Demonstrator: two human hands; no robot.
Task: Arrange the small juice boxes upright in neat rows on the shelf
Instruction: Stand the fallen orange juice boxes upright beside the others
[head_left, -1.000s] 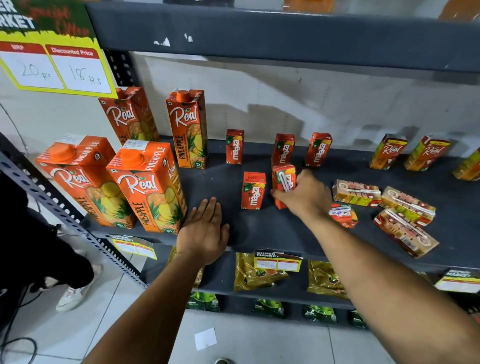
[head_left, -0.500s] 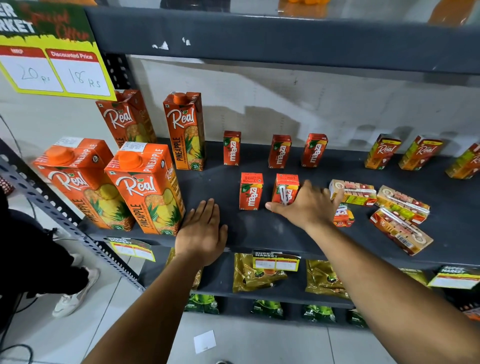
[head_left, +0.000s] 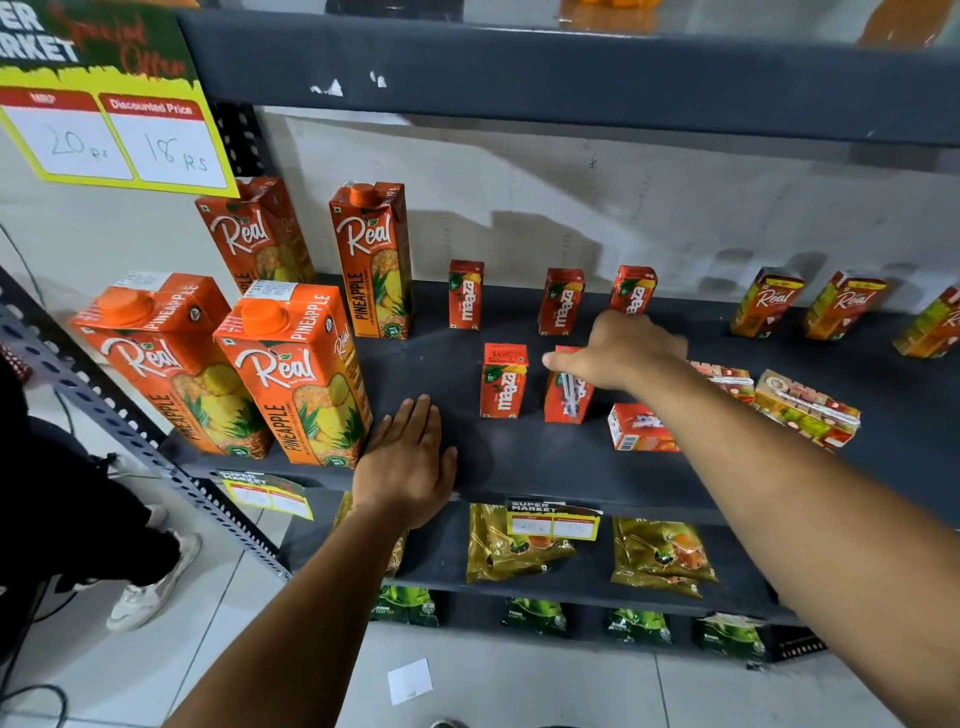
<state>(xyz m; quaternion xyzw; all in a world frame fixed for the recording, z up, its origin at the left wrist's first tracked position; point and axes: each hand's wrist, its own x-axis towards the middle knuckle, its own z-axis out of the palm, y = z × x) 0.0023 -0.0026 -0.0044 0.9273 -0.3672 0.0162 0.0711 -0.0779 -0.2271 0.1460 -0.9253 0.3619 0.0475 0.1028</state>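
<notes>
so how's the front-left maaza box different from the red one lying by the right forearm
The front-left maaza box stands upright, while the lying red box rests flat on its side. The standing one shows its maaza front face; the lying one shows a white barcode end. No hand touches the standing one, whereas the right forearm covers part of the lying one. Both are small red juice boxes on the same dark shelf.

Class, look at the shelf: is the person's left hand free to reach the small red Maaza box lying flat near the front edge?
Probably yes. The left hand rests flat and empty on the dark shelf, but the right forearm crosses over part of the fallen small red Maaza box.
</notes>
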